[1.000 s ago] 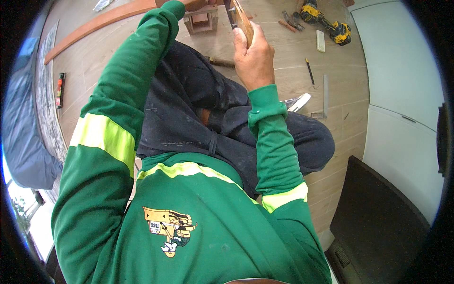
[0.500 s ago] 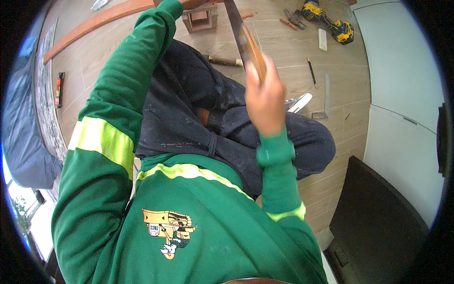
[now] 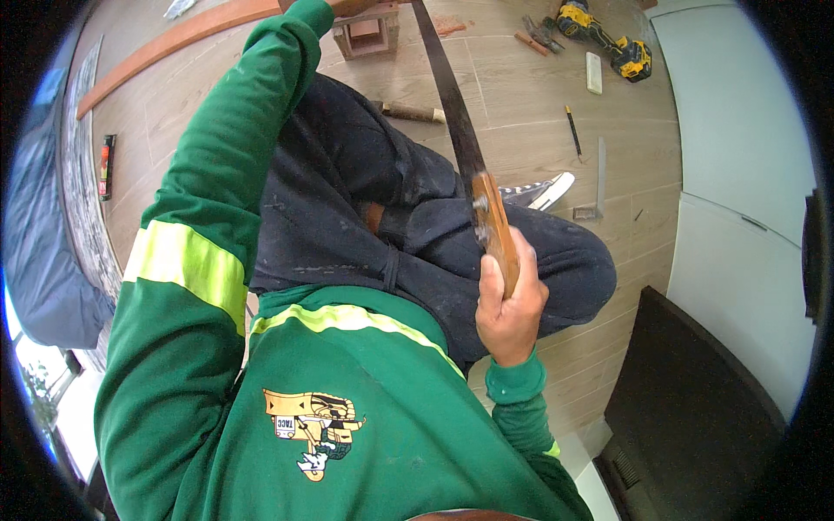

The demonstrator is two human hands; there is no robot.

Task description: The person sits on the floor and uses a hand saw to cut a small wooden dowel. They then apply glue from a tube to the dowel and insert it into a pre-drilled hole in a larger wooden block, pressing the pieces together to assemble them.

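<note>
My right hand [image 3: 512, 313] is closed round the wooden handle of a handsaw [image 3: 453, 104]. The saw's long dark blade slants up and away to the upper edge, over a patch of reddish sawdust beside it. At the top, my left hand [image 3: 352, 7] rests by the end of a long reddish-brown wooden board [image 3: 178, 45]; the upper edge cuts its fingers off. Beneath that end stands a hollow block-like support [image 3: 366, 36]. A tool with a pale wooden handle [image 3: 411, 112] lies on the floor beside my leg.
On the floor at the right lie a yellow-black cordless power tool [image 3: 605, 39], a hammer-like tool [image 3: 544, 35], a white oblong piece [image 3: 593, 73], a pencil [image 3: 573, 130] and a try square [image 3: 600, 178]. A dark tube [image 3: 106, 167] lies left. White cabinets [image 3: 738, 130] and a black panel [image 3: 695, 382] stand right.
My right hand has drawn the saw back toward my body, so more of its blade shows. My left arm has stayed nearly still.
</note>
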